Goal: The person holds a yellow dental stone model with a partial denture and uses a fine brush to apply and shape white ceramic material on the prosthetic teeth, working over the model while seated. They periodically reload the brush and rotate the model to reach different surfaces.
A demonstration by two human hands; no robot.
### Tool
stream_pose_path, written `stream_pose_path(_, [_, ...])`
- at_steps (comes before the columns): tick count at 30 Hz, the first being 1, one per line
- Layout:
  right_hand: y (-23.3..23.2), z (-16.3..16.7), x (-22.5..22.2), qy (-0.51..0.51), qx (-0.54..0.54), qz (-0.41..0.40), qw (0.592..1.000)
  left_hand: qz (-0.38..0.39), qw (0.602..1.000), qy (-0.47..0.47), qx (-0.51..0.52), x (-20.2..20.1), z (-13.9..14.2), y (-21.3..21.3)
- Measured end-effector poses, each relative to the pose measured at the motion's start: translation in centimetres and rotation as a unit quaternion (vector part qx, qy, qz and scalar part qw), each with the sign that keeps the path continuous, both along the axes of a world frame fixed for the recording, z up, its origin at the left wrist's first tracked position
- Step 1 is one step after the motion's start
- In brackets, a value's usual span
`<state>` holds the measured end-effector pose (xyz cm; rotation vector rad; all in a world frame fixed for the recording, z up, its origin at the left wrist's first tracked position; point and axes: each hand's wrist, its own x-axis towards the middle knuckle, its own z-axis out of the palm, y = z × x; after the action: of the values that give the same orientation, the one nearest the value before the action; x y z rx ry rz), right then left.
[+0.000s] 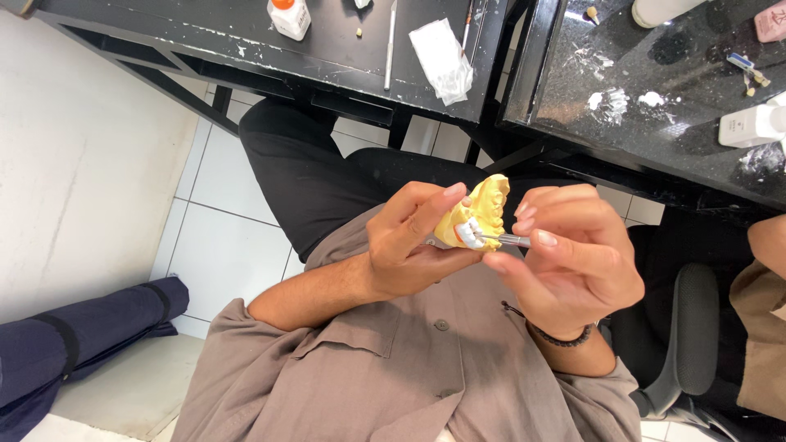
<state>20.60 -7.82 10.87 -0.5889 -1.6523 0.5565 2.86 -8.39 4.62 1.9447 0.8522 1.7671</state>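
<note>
A person in a grey-brown buttoned shirt (426, 360) holds a yellow plaster dental cast (485, 211) above the lap, seen from a head-worn camera that shows the scene inverted, the workbench at the top of the frame. The left hand (413, 241) closes around the cast — thumb and fingers wrapped about its base, teeth side turned towards the other hand. The right hand (573, 262), a dark beaded bracelet (565, 336) at its wrist, pinches a slim metal hand instrument (512, 240) between thumb and fingertips, pen-fashion; its tip touches the white tooth portion (468, 234) at the cast's lower edge.

Work this fine likely goes best with the two hands braced against each other, the tool moved in short, light strokes and the cast tilted so the tip stays in sight; too much pressure could chip the plaster.

On the far black workbench (246, 33) lie a white bottle with an orange cap (290, 16), a long thin metal tool (390, 45) and a crumpled clear plastic bag (442, 61). A second, glossy black counter (655, 131) to the right is smeared with white powder. A dark blue rolled bundle (82, 340) rests on the tiled floor at left — and another person's sleeve (761, 311) shows at the right edge.
</note>
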Motion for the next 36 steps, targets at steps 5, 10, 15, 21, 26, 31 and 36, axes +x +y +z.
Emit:
stream_pose_path(5, [-0.6,-0.2,0.2,-0.005,-0.022,-0.026,0.999,0.005,1.000,0.006,-0.001,0.1,0.0,-0.1])
stream_pose_path(10, [-0.6,-0.3,0.5,-0.028,-0.028,-0.031,0.999,0.000,1.000,0.006,-0.007,-0.2,-0.1,0.0])
stream_pose_path(15, [-0.5,0.3,0.5,-0.036,-0.046,0.010,0.998,-0.009,1.000,-0.007,-0.018,-0.3,-0.4,0.0])
stream_pose_path(21, [0.6,1.0,0.1,-0.051,-0.011,0.039,0.998,-0.028,0.999,-0.010,-0.019,-0.5,-0.8,0.1])
stream_pose_path(26, [0.7,0.3,-0.4,-0.037,0.001,0.000,0.999,-0.012,1.000,-0.012,-0.024,-0.3,-1.3,0.3])
stream_pose_path(31, [1.4,-1.2,-0.2,-0.044,-0.046,-0.002,0.998,-0.007,0.998,-0.027,-0.057,0.0,-2.5,1.1])
stream_pose_path(36, [3.2,-2.1,-0.1,-0.060,-0.099,0.033,0.993,-0.024,0.994,-0.040,-0.104,-0.1,-4.3,2.4])
